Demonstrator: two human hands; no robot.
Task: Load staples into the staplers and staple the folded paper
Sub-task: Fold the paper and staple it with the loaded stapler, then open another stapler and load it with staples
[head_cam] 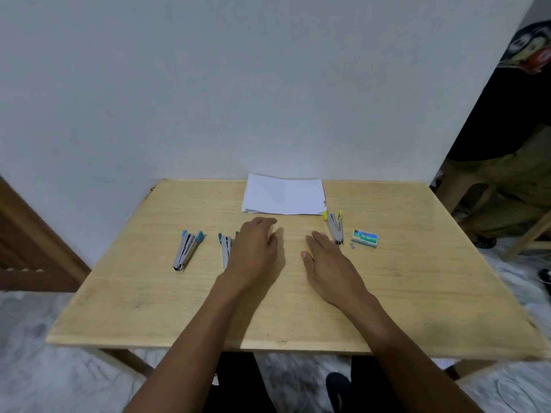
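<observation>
A folded white paper [283,195] lies at the table's far edge against the wall. Three staplers lie flipped open on the wood. A blue one [187,249] is at the left. A teal one [226,247] is partly hidden under my left hand [255,248]. A yellow one [334,226] lies just right of my right hand [325,260]. A small green staple box [364,238] sits at the right, with a tiny strip of staples [352,246] beside it. Both hands rest flat on the table, palms down, holding nothing.
The wooden table [417,293] stands against a white wall. A wooden door is at the left. At the right, another person sits on a stool [477,186] close to the table's far right corner.
</observation>
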